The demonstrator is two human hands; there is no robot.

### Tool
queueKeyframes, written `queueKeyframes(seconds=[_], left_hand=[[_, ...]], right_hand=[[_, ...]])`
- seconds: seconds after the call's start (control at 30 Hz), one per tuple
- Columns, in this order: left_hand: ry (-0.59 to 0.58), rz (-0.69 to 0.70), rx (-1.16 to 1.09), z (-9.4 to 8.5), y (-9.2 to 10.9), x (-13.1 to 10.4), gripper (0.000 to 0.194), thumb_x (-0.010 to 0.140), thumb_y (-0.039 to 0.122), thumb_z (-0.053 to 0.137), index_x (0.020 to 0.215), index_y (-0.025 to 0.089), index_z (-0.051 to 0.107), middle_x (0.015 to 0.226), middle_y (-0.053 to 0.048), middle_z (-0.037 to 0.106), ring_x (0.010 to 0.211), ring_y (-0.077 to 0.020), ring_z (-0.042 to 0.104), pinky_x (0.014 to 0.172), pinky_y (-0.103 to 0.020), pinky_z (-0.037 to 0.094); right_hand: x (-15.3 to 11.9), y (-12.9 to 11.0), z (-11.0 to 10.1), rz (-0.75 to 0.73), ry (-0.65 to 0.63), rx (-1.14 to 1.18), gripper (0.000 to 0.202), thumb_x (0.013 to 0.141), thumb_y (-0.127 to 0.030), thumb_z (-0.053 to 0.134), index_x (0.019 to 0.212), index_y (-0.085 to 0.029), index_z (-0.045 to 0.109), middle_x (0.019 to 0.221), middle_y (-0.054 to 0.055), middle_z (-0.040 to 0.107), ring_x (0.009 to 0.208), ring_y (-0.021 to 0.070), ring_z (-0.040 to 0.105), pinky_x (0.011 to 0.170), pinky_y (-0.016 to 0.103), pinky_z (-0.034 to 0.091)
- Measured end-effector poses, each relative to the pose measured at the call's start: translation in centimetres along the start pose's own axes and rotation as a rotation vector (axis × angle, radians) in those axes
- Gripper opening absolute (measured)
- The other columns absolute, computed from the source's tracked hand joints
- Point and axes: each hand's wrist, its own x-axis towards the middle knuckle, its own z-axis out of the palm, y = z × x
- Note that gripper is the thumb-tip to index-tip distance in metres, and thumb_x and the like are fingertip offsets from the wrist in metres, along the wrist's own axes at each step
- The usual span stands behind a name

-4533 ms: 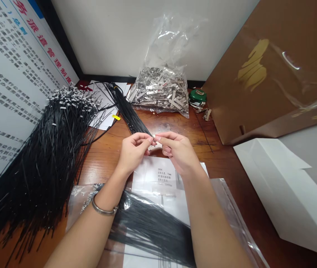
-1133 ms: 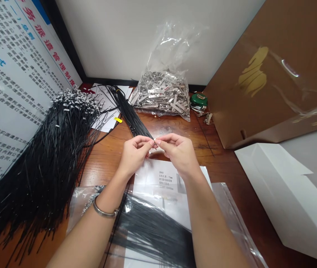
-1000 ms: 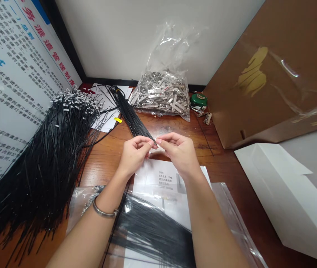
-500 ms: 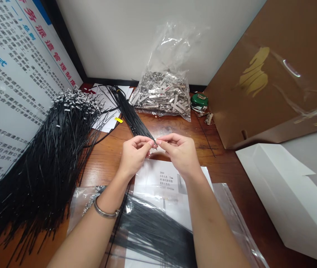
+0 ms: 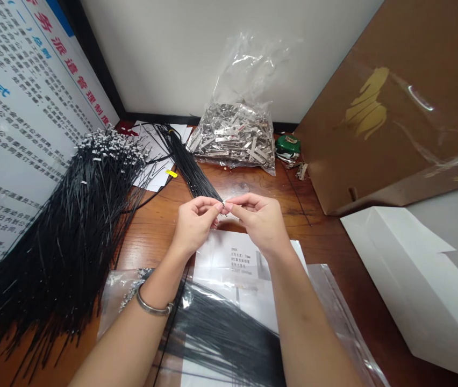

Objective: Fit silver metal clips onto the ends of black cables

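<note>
My left hand (image 5: pixel 197 223) is closed in a pinch, and a thin black wire (image 5: pixel 176 317) trails from below it toward the front edge of the view. Opposite, my right hand (image 5: pixel 255 217) pinches with thumb and index finger, its tips meeting the left fingertips. What lies between the right fingertips is too small to make out. Just behind the fingers ends a tied bundle of black wires (image 5: pixel 194 172) lying on the table. Under my forearms is a clear plastic bag (image 5: pixel 321 301) with more black wires (image 5: pixel 221 317) in it, and a printed sheet (image 5: pixel 216 252).
A large heap of black wires with white ends (image 5: pixel 63 231) leans at the left against a printed board (image 5: pixel 23 107). At the back stands a clear bag of metal pieces (image 5: pixel 237 134), beside a green tape measure (image 5: pixel 287 144). A brown box (image 5: pixel 366 134) and white box (image 5: pixel 406 285) stand right.
Both hands stay in nearly the same place, with only a slight shift of the fingertips. The other things have not moved.
</note>
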Motion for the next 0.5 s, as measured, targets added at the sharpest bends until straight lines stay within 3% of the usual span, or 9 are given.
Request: queueKeyframes(seconds=[0.5], left_hand=[[-0.018,0.025,0.04,-0.09,-0.16,0.03,0.025,0.065,0.034,0.075,0.07,0.012,0.065,0.063,-0.004,0.068,0.047,-0.0083,0.055,0.048,-0.021,0.046]], right_hand=[[0.15,0.39,-0.1,-0.004,-0.036,0.021,0.013,0.062,-0.027,0.077,0.067,-0.017,0.069,0.065,0.004,0.072,0.062,0.0166,0.067,0.061,0.03,0.054]])
